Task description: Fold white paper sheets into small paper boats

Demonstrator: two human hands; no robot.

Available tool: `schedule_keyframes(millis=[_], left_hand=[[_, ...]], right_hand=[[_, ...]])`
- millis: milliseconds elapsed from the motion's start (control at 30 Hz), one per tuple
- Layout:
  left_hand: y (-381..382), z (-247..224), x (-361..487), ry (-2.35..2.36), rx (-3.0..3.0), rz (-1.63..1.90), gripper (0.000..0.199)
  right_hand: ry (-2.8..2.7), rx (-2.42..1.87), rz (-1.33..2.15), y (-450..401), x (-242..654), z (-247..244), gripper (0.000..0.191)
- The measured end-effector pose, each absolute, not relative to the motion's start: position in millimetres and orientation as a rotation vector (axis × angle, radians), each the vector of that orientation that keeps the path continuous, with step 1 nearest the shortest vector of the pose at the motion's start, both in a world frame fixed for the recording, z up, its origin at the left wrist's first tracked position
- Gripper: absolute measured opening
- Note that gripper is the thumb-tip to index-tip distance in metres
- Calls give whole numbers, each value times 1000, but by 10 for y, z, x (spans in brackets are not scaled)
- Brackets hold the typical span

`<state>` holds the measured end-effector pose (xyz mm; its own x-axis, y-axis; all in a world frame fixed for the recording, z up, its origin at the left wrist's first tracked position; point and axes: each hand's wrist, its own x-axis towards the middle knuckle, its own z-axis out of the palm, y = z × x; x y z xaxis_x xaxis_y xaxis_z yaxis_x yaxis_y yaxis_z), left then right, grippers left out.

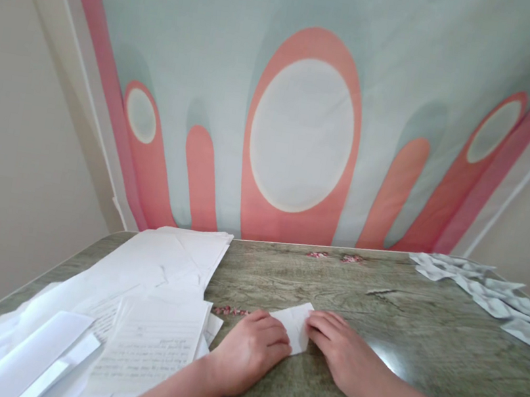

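A small folded white paper (294, 326) lies on the wood-grain table between my hands. My left hand (252, 349) rests over its left part, with the fingers curled together on it. At the paper's right edge, the fingers of my right hand (339, 349) are pressed together, gripping that edge. Both thumbs are mostly hidden. Left of my left hand, written sheets (151, 341) lie on a spread of loose white paper.
A large stack of white sheets (177, 252) covers the table's left side. Several folded paper pieces (503, 304) lie in a row at the far right. The table (283, 274) meets a wall with a coral-patterned covering (288, 225).
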<state>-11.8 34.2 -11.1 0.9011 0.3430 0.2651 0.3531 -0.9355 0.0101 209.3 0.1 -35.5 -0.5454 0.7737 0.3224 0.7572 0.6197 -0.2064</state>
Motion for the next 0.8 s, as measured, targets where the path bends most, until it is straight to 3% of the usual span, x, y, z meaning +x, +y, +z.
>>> schedule_keyframes(millis=[133,467,800], left_hand=[[288,-121,-88,-487,-3071,-398,19],[302,-124,-100,-534,-3172,-389,26],[377,-186,-118,-730,-3215,-551,20]], right_hand=[[-2389,-1223,115,-11,2104,-347,29],[-2273,-1277,145,35,2113,-408,17],[-2319,-1320,209,31,2136,-332,18]])
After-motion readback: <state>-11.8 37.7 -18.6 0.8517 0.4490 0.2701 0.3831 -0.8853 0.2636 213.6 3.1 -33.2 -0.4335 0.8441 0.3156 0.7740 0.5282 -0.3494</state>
